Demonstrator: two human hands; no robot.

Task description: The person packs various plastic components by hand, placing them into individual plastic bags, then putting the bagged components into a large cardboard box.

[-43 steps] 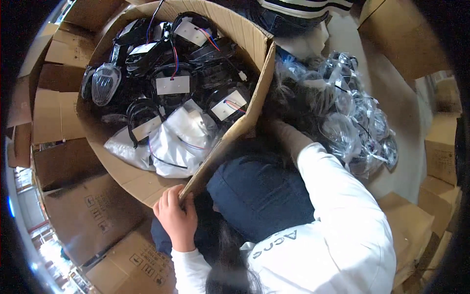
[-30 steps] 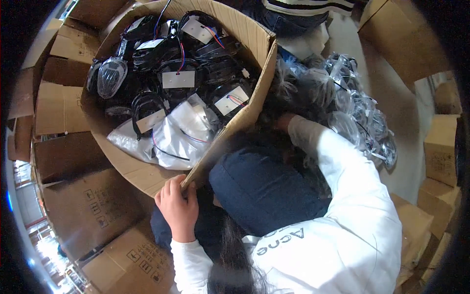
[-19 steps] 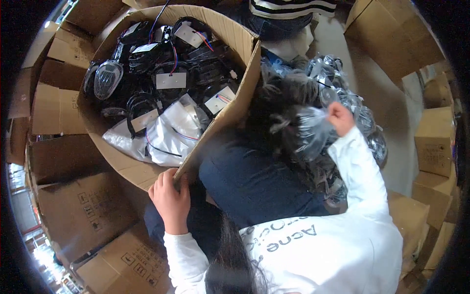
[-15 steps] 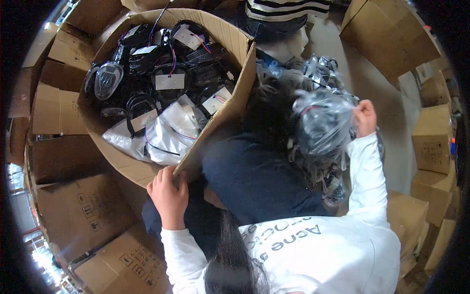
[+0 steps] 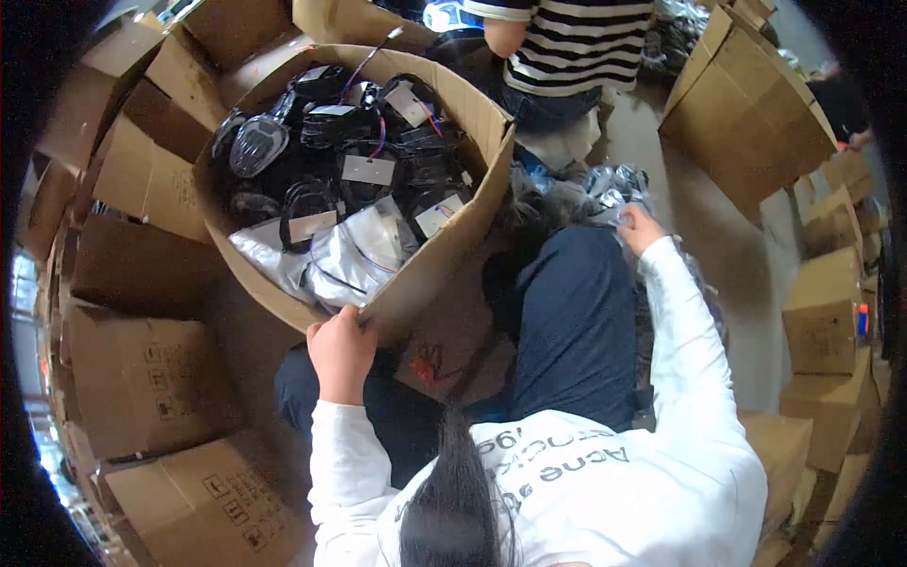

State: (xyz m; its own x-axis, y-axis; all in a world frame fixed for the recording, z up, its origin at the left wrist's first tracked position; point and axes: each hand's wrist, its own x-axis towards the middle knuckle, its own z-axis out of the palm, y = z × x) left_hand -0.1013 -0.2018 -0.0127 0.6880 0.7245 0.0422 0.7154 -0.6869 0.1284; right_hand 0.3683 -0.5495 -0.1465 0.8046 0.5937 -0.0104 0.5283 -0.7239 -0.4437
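My left hand (image 5: pixel 342 354) is closed over the near rim of a large open cardboard box (image 5: pixel 416 288). Inside lie several black lamp-like units with cables and white tags, and one clear-lensed piece (image 5: pixel 258 146) at the left. White plastic bags (image 5: pixel 354 257) rest on top near my left hand. Beyond my right knee, my right hand (image 5: pixel 642 230) has bent fingers at a clear plastic bag (image 5: pixel 614 184) with dark contents. It seems to pinch the bag's edge; my knee and the hand partly hide the contact.
Another person in a striped shirt (image 5: pixel 581 42) is just beyond the bags. Cardboard boxes (image 5: pixel 156 378) line the left side, and more boxes (image 5: pixel 827 312) stand along the right. A tall carton (image 5: pixel 746 113) is at the far right. Something red (image 5: pixel 430 364) lies between my legs.
My right hand, which held up a bagged unit, is now lower by the other bags. My right knee has swung up and right. My left hand stays on the box rim.
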